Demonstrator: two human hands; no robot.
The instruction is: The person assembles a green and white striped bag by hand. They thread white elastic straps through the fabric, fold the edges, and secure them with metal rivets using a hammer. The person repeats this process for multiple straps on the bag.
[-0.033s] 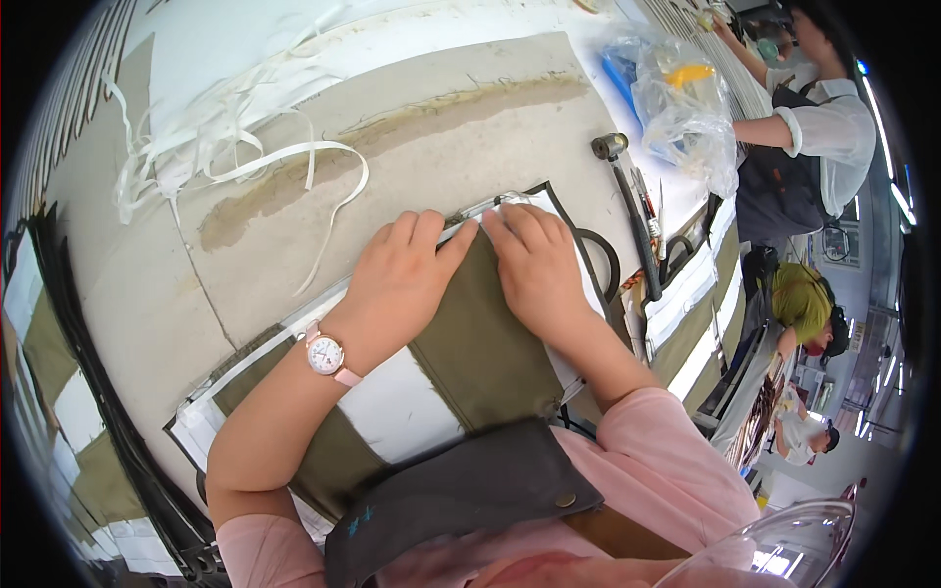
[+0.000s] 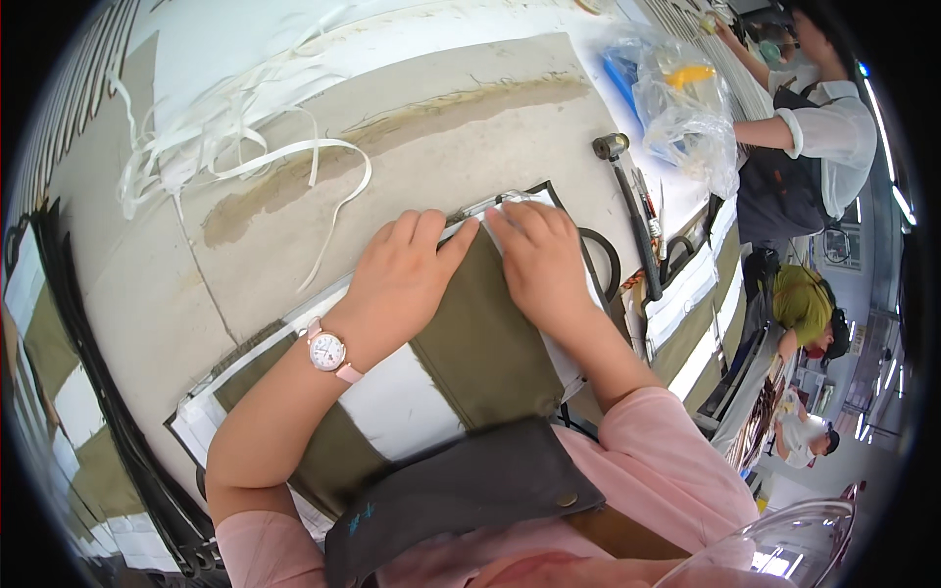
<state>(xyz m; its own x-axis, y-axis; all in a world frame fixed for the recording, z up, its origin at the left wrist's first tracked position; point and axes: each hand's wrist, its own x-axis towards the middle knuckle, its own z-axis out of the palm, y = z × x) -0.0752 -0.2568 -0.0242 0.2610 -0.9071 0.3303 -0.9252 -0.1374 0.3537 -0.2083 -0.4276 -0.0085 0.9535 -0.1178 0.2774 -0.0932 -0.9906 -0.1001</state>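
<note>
Barely anything is differing from the earlier frame: the right hand [image 2: 539,265] is sitting very slightly farther right, while the left hand [image 2: 397,279] is keeping its place. Both are resting palm down at the far edge of an olive and white panel [image 2: 480,333], which is lying on the table [image 2: 470,147] directly in front of the person, its near side meeting a dark apron [image 2: 451,500]. Fingers on the 2 hands are bending toward that edge, leaving a narrow gap between them; whether the tips are pinching it or only pressing, I cannot tell. A watch [image 2: 326,351] is circling the left wrist. Loose white strips [image 2: 221,147] are lying beyond the panel, to the left. On the right, a black-handled hammer [image 2: 632,211] is lying beside slim tools [image 2: 648,201], and a clear plastic bag [image 2: 686,127] is lying farther back, near a co-worker [image 2: 784,186].
</note>
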